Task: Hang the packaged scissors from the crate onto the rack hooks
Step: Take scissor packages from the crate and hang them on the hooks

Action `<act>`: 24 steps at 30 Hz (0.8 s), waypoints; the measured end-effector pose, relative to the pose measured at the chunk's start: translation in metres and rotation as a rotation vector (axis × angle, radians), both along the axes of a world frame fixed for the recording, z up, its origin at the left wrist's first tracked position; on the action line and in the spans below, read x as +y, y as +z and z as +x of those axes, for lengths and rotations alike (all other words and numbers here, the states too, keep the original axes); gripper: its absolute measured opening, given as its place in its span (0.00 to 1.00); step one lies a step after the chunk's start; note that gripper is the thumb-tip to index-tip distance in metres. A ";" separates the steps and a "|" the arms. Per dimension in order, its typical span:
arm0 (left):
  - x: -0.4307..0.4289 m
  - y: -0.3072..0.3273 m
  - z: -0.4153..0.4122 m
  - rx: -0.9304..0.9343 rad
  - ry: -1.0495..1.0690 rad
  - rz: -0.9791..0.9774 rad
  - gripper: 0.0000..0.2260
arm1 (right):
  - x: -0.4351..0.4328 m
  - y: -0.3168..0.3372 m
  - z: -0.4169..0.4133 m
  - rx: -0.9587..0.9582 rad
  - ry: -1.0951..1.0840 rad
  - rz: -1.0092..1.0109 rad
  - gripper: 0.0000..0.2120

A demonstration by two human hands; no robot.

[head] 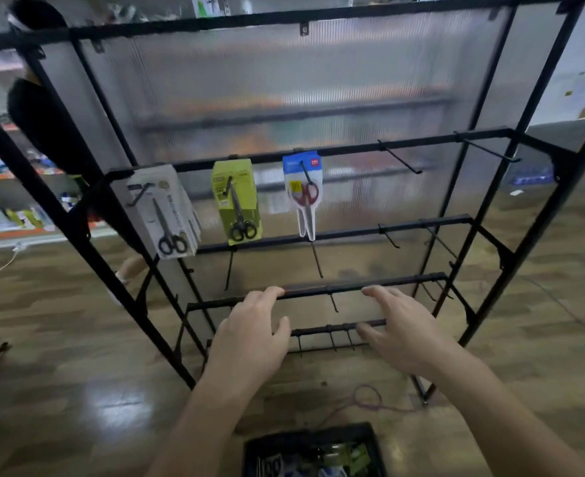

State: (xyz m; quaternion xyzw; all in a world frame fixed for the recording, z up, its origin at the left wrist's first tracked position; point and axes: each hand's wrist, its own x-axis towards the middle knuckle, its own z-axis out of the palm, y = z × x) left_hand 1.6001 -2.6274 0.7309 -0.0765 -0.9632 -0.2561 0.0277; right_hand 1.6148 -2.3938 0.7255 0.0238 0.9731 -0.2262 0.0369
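A black metal rack (318, 153) with several hooked bars stands in front of me. On its upper bar hang white scissor packs (165, 210), a yellow-green pack (237, 201) and a blue-and-white pack with red-handled scissors (303, 192). Two hooks (399, 156) to their right carry nothing. My left hand (254, 333) and my right hand (399, 325) hover in front of the lower bars, fingers relaxed, holding nothing. The black crate (313, 451) sits on the floor at the bottom edge with more packs inside.
A translucent ribbed panel backs the rack. A person in dark clothes (48, 115) stands behind the rack's left side. A purple cord (363, 401) lies on the wooden floor near the rack's foot. Store shelves with goods (5, 201) run along the left.
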 end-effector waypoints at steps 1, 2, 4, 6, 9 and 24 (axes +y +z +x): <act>0.001 -0.001 0.008 0.008 0.018 -0.018 0.20 | -0.001 0.000 0.003 0.014 0.017 0.028 0.32; 0.003 -0.002 0.016 0.015 0.036 -0.034 0.21 | -0.002 0.000 0.007 0.027 0.036 0.058 0.32; 0.010 -0.002 0.034 0.014 0.070 -0.066 0.22 | -0.003 0.001 0.015 0.034 0.079 0.102 0.32; 0.020 -0.001 0.053 0.001 0.102 -0.087 0.22 | -0.001 0.002 0.027 0.006 0.113 0.105 0.31; 0.036 -0.004 0.077 -0.020 0.119 -0.133 0.23 | 0.011 -0.002 0.047 -0.018 0.137 0.071 0.32; 0.031 -0.052 0.099 -0.300 -0.158 -0.355 0.29 | 0.039 -0.053 0.125 -0.225 -0.036 -0.034 0.34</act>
